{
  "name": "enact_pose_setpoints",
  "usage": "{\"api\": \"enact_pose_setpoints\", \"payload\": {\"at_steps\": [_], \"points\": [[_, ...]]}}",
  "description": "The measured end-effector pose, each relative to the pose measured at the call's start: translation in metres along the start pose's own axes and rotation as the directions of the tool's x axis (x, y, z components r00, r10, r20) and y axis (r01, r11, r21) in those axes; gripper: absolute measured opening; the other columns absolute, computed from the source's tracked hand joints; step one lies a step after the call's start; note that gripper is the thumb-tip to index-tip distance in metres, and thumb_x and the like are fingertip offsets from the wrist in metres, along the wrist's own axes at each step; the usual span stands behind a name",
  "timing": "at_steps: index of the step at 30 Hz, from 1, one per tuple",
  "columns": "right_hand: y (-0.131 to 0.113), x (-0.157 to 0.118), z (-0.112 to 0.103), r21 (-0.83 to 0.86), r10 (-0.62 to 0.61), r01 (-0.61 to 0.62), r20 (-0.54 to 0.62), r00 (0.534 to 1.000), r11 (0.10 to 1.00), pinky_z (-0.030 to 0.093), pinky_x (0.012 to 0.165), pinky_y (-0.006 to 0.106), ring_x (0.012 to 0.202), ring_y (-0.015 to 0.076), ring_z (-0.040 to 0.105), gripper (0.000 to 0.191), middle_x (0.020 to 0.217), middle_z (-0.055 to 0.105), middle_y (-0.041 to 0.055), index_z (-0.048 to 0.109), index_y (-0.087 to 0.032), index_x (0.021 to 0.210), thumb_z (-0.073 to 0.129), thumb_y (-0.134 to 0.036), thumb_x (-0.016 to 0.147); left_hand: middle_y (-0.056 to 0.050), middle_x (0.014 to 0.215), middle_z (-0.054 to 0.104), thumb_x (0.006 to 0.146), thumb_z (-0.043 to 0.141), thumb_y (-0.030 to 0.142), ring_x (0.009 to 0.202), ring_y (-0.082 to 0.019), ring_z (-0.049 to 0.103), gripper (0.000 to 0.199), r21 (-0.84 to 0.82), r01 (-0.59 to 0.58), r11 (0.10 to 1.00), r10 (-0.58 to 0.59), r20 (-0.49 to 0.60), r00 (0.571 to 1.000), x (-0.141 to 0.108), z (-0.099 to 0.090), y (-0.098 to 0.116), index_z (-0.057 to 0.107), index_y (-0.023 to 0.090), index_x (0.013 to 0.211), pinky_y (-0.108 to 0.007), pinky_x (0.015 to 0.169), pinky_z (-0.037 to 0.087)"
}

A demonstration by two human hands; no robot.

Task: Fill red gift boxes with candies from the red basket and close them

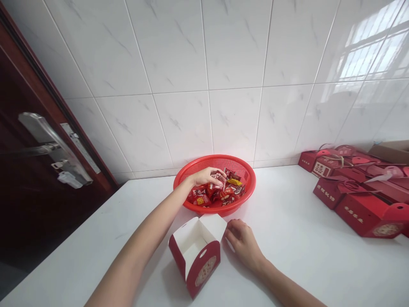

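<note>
A red plastic basket (251, 187) stands against the tiled wall with several wrapped candies (200, 199) inside, mostly red, one yellow. Over the candies is my left hand (209, 175), its fingers curved round a red-and-white wrapped candy. In front of the basket sits an open dark red box (204, 270) with a white inside; its flaps stand up and no candy shows in it. My right hand (240, 239) rests on the table at the box's right flap, fingers curled, with the fingertips partly hidden; what they hold, if anything, cannot be made out.
Several closed red boxes (358, 213) with ribbons are grouped on the white table (281, 221) at the right. Behind them is the edge of a brown carton (391, 150). A dark red door (19, 179) with a metal handle and keys is at the left.
</note>
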State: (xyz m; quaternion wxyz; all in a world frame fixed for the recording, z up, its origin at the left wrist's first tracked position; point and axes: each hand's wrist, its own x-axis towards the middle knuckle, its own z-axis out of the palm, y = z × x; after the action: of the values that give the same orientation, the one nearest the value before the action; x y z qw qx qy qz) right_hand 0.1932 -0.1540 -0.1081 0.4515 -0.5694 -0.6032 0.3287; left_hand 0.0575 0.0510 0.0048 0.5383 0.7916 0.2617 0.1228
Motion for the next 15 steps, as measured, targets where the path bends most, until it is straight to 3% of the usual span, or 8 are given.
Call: {"api": "enact_pose_setpoints", "payload": {"at_steps": [4, 8, 11, 15], "points": [[0.003, 0.001, -0.004, 0.312, 0.008, -0.015, 0.025, 1.000, 0.950, 0.047, 0.075, 0.035, 0.079, 0.0224, 0.062, 0.036, 0.081, 0.069, 0.0068, 0.063, -0.018, 0.079, 0.054, -0.050, 0.091, -0.012, 0.112, 0.072, 0.064, 0.088, 0.038, 0.106, -0.025, 0.067, 0.051, -0.122, -0.089, 0.988, 0.082, -0.061, 0.995, -0.003, 0.009, 0.014, 0.069, 0.016, 0.107, -0.040, 0.093, 0.054], [0.000, 0.005, -0.015, 0.654, 0.012, -0.007, -0.003, 1.000, 0.756, 0.050, 0.072, 0.035, 0.069, 0.0193, 0.063, 0.049, 0.081, 0.069, 0.0062, 0.067, -0.018, 0.085, 0.059, -0.066, 0.087, -0.010, 0.105, 0.073, 0.066, 0.089, 0.033, 0.102, -0.024, 0.068, 0.050, -0.197, -0.110, 0.974, 0.118, 0.031, 0.992, -0.010, 0.034, 0.040, 0.068, 0.017, 0.108, -0.041, 0.092, 0.054], [-0.011, 0.007, -0.027, 0.752, 0.001, 0.023, -0.032, 0.999, 0.659, 0.049, 0.072, 0.034, 0.068, 0.0175, 0.061, 0.050, 0.082, 0.069, 0.0068, 0.070, -0.018, 0.084, 0.067, -0.068, 0.081, -0.007, 0.102, 0.073, 0.069, 0.088, 0.027, 0.098, -0.022, 0.068, 0.046, -0.161, -0.072, 0.984, 0.096, 0.146, 0.985, -0.017, 0.053, 0.060, 0.069, 0.018, 0.110, -0.038, 0.088, 0.054], [-0.029, 0.006, -0.041, 0.782, 0.015, 0.027, -0.047, 0.999, 0.623, 0.047, 0.069, 0.032, 0.065, 0.0146, 0.054, 0.037, 0.074, 0.063, 0.0023, 0.071, -0.019, 0.082, 0.079, -0.055, 0.077, -0.006, 0.105, 0.072, 0.073, 0.085, 0.029, 0.097, -0.021, 0.067, 0.047, -0.029, -0.058, 0.998, 0.063, 0.224, 0.972, -0.024, 0.069, 0.080, 0.069, 0.020, 0.117, -0.034, 0.084, 0.052]]}}
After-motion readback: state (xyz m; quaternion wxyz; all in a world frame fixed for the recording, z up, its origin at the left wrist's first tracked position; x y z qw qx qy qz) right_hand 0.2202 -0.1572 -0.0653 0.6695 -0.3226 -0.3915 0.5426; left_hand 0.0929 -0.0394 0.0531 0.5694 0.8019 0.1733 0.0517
